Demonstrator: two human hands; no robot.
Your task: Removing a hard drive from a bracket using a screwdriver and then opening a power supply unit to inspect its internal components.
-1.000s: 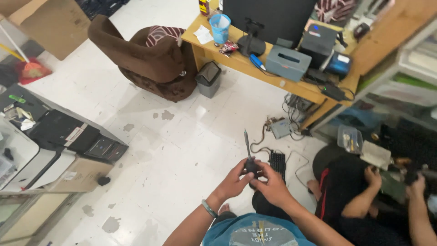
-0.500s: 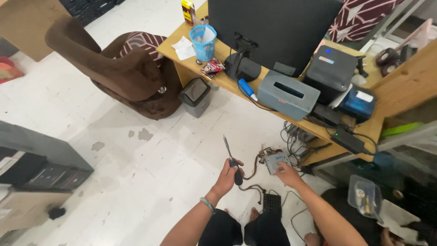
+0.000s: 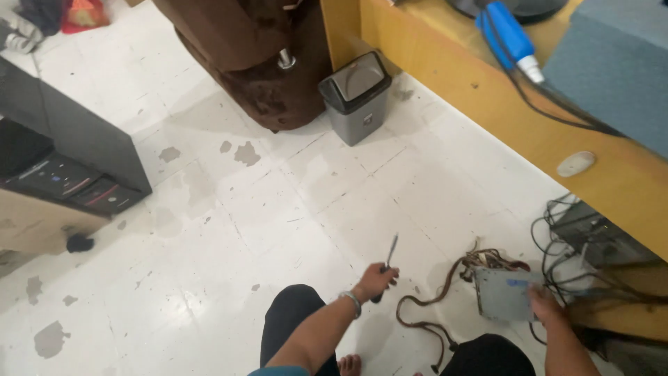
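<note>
1. Fingers of the left hand (image 3: 376, 280) are clenched around a screwdriver (image 3: 385, 267), its shaft angled up over the white tiled floor (image 3: 209, 230).
2. Right hand (image 3: 541, 304) grasps the near edge of a grey power supply unit (image 3: 502, 294) resting on the floor (its cable bundle (image 3: 445, 292) trails leftward).
3. A small grey swing-lid bin (image 3: 357, 97) stands beside the wooden desk (image 3: 487, 111).

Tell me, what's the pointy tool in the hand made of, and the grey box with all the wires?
The screwdriver in the left hand has a thin grey shaft that looks like metal; its dark handle is probably plastic or rubber, mostly hidden by the grip. The grey box under the right hand looks like dull sheet metal, flat and matte. Its wires seem plastic-coated.
</note>
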